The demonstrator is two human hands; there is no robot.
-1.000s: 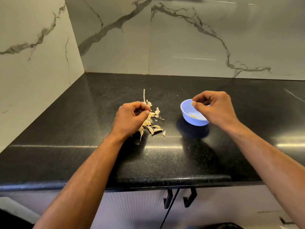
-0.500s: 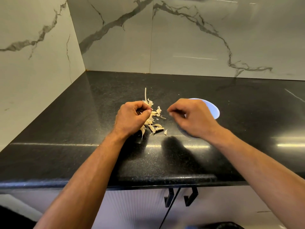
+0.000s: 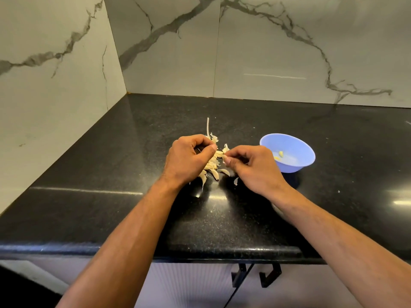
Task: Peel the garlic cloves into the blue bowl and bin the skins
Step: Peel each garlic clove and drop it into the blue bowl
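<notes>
A heap of pale garlic cloves and skins lies on the black counter, with a thin stem sticking up behind it. My left hand is curled over the heap's left side, thumb pressed to fingers; what it grips is mostly hidden. My right hand comes in from the right and pinches a pale piece at the heap's top edge between thumb and forefinger. The blue bowl stands just right of my right hand, with peeled yellowish cloves inside.
The black stone counter runs into a corner of marble-look walls at the back and left. Small skin flakes lie near my right wrist. Two black cabinet handles hang under the front edge. No bin shows.
My right hand left the blue bowl and moved left to the garlic heap, where it now pinches a piece. The left hand stayed curled over the heap.
</notes>
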